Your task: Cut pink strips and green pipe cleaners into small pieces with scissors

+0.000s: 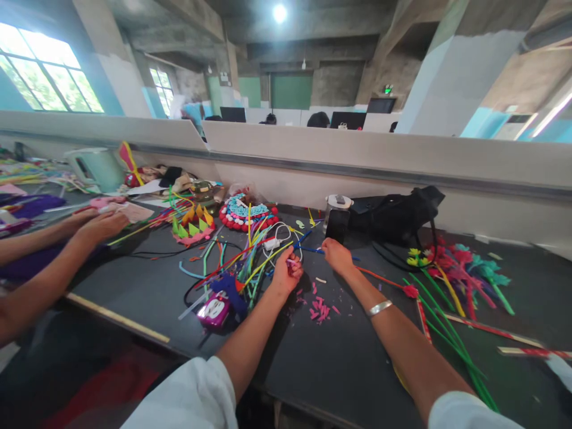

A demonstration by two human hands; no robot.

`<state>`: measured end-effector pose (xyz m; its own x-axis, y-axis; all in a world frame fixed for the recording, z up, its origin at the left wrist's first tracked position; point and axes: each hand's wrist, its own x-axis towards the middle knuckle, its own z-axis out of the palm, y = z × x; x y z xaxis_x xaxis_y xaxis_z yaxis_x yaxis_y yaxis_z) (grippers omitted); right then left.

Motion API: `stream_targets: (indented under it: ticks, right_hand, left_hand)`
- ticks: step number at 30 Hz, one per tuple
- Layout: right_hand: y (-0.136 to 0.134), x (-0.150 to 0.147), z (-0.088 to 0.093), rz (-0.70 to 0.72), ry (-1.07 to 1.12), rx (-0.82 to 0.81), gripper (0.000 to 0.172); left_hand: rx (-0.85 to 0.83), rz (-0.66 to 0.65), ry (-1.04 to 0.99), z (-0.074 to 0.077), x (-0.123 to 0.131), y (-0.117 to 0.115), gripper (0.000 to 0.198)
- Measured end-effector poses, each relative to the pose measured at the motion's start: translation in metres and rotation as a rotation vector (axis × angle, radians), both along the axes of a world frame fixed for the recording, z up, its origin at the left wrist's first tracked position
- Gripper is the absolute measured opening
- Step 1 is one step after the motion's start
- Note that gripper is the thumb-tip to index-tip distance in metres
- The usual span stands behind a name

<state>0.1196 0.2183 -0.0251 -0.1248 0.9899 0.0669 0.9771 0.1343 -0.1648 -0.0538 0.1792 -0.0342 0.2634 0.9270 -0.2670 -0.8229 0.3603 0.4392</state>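
My left hand (pixel 287 271) is closed, its fingers curled around a small pinkish-lilac piece (pixel 292 263); its exact kind is too small to tell. To the right, my right hand (pixel 338 256) has its fingertips pinched together at the table, by a thin blue strip (pixel 313 250) that runs past the fingers. What those fingertips hold is hidden. Several short pink cut pieces (pixel 319 310) lie scattered between my forearms. Beside my left hand is a tangle of coloured pipe cleaners (pixel 254 262), with a white cable (pixel 282 229) among them.
A purple box-like object (pixel 214 311) lies near my left forearm. Behind are a paper crown (pixel 194 225), pompom work (pixel 248 211), a clear-sided jar (pixel 338 202) and a black bag (pixel 397 214). Fuzzy flowers (pixel 465 268) and green stems (pixel 451 333) lie right. Another person's hands (pixel 100 223) work left.
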Motion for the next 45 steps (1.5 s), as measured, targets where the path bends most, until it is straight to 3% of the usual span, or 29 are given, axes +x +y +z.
stream_targets:
  ticks: [3, 9, 18, 21, 25, 33, 39, 45]
  right_hand:
    - [0.015, 0.002, 0.003, -0.041, -0.057, 0.007, 0.031]
    - [0.027, -0.013, -0.001, 0.018, -0.072, -0.059, 0.032]
    - [0.024, -0.001, -0.004, -0.097, 0.238, -0.016, 0.028]
    - [0.018, 0.001, 0.001, -0.112, 0.427, 0.032, 0.027]
    - [0.005, -0.01, 0.011, -0.017, 0.72, 0.039, 0.023]
    - [-0.043, -0.029, 0.031, 0.095, 1.227, -0.139, 0.03]
    - [-0.078, -0.024, 0.03, 0.113, 1.369, -0.246, 0.036]
    - [-0.075, -0.023, 0.018, -0.024, 1.351, -0.089, 0.033]
  left_hand:
    - [0.008, -0.011, -0.003, 0.0, 0.0, -0.001, 0.026]
    - [0.01, 0.017, 0.012, -0.004, -0.001, 0.0, 0.021]
    - [-0.006, 0.007, 0.013, -0.004, -0.001, 0.001, 0.021]
    - [-0.019, -0.021, 0.003, -0.004, -0.002, 0.0, 0.019]
    - [-0.029, -0.04, -0.009, -0.005, -0.001, 0.001, 0.017]
    - [0.001, -0.094, -0.025, 0.0, -0.003, -0.001, 0.02]
    - [0.028, -0.113, 0.01, 0.002, -0.002, -0.003, 0.023]
    - [0.056, -0.257, 0.141, 0.003, 0.004, -0.009, 0.02]
